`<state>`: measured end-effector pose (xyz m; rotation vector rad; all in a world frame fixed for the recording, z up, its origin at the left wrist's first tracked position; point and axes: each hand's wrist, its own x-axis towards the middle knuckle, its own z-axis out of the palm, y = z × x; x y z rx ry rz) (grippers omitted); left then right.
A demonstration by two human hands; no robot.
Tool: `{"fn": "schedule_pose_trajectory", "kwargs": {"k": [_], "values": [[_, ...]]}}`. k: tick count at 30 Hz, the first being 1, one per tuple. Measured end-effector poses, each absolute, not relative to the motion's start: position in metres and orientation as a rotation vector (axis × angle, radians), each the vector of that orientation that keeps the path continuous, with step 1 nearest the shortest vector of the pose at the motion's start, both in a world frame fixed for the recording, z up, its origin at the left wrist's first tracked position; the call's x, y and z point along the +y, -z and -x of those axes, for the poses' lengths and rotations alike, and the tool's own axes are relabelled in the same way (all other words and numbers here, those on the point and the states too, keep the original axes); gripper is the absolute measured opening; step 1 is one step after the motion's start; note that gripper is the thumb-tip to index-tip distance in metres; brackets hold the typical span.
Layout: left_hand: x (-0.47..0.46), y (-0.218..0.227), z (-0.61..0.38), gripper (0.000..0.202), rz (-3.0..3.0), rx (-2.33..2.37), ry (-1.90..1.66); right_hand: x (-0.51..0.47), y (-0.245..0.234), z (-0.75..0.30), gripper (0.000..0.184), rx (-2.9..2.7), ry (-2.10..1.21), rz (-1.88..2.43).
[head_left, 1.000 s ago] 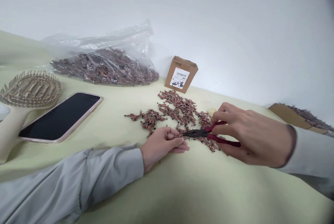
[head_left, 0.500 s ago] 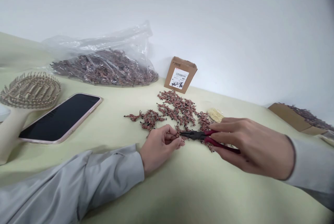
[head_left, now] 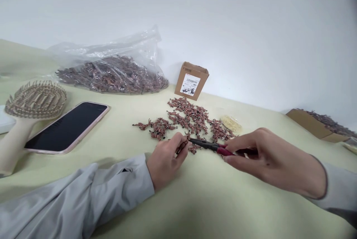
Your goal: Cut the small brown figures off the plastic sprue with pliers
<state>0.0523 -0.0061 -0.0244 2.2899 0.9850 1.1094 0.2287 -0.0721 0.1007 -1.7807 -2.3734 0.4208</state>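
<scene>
1. Pale green cloth (head_left: 223, 202) underneath; heap of small copper-red pieces (head_left: 189, 118) lies on it.
2. Left hand (head_left: 164, 162): fingers curled nearly shut, pinching one piece (head_left: 182, 147), just below heap.
3. Right hand (head_left: 269, 161): fingers closed around red-handled needle-nose pliers (head_left: 208, 144), tips just beside that piece.

Bench (head_left: 223, 203) under a pale green covering, white wall (head_left: 223, 19) behind. Far left, a paddle hairbrush (head_left: 36, 99), cream handle angled toward the near edge, bristles up. Just beside it, a smartphone (head_left: 67, 127) in a pale pink case, lying flat, screen up and dark. White object (head_left: 6, 120) at the left edge, partly out of frame. Behind these, a slumped clear plastic bag (head_left: 111, 75) holding many small reddish-brown pieces. Small cardboard box (head_left: 191, 81) tilted against the wall, white barcode label (head_left: 192, 84) with black handwriting. Tuft of pale straw-like fibres (head_left: 231, 123) on the bench. Far right, a low cardboard tray (head_left: 315, 125) heaped with similar pieces
</scene>
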Motion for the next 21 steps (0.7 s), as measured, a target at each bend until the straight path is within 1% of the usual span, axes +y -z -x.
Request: {"fn": "schedule_pose_trajectory", "kwargs": {"k": [3,7,9,14,21], "values": [[-0.004,0.025,-0.05,0.006,-2.431,0.965,-1.15,-0.071,-0.097,-0.235,0.025,-2.138,-0.779,1.799],[0.002,0.028,-0.046,0.014,-2.555,0.959,-1.103,-0.069,-0.094,-0.246,0.022,-1.807,-1.308,1.738],[0.005,0.028,-0.043,0.016,-2.541,0.904,-1.103,-0.07,-0.09,-0.25,0.023,-1.62,-1.491,1.69],[0.01,0.026,-0.037,0.02,-2.377,0.657,-1.066,-0.074,-0.068,-0.26,0.024,-1.235,-1.745,1.545],[0.003,0.025,-0.039,0.027,-2.115,0.646,-1.156,-0.083,-0.024,-0.264,0.022,-0.903,-1.966,1.174]]}}
